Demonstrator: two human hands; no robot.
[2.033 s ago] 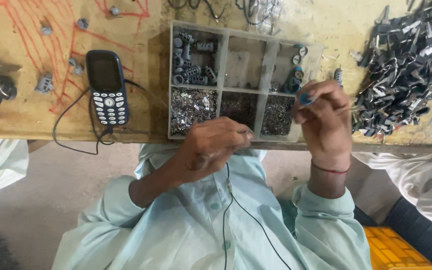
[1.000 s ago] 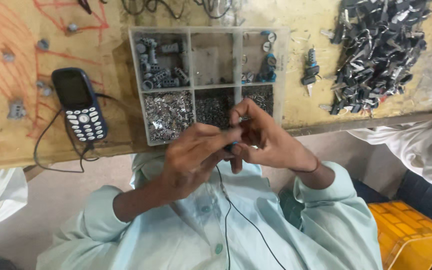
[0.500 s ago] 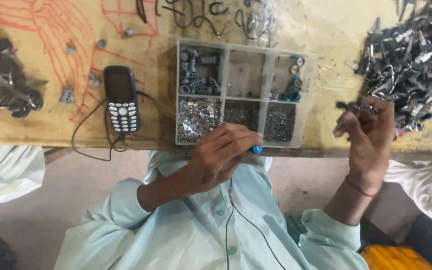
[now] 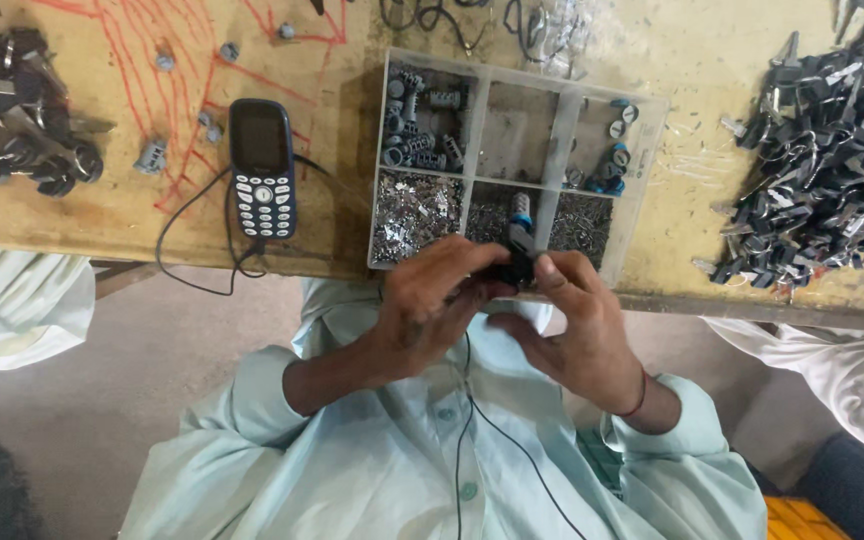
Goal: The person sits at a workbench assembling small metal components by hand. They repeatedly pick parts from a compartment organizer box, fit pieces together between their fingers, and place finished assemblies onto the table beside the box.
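Note:
Both my hands meet at the near edge of the wooden workbench (image 4: 152, 215), just in front of a clear compartment box (image 4: 642, 190). My left hand (image 4: 427, 305) and my right hand (image 4: 577, 325) together pinch a small dark metal part with a blue and silver tip (image 4: 519, 240), held upright between the fingertips. The box holds grey cylinders (image 4: 417, 125), blue-capped pieces (image 4: 607, 165) and heaps of tiny silvery bits (image 4: 410, 215).
A dark keypad phone (image 4: 262, 170) with a black cable lies left of the box. A large pile of dark metal parts (image 4: 827, 150) covers the bench's right side, a smaller one (image 4: 22, 150) the far left. Other people's sleeves (image 4: 12, 305) flank me.
My right hand came back from the pile of metal parts on the right and joined the left hand. The two now hold the small part together at the box's front edge.

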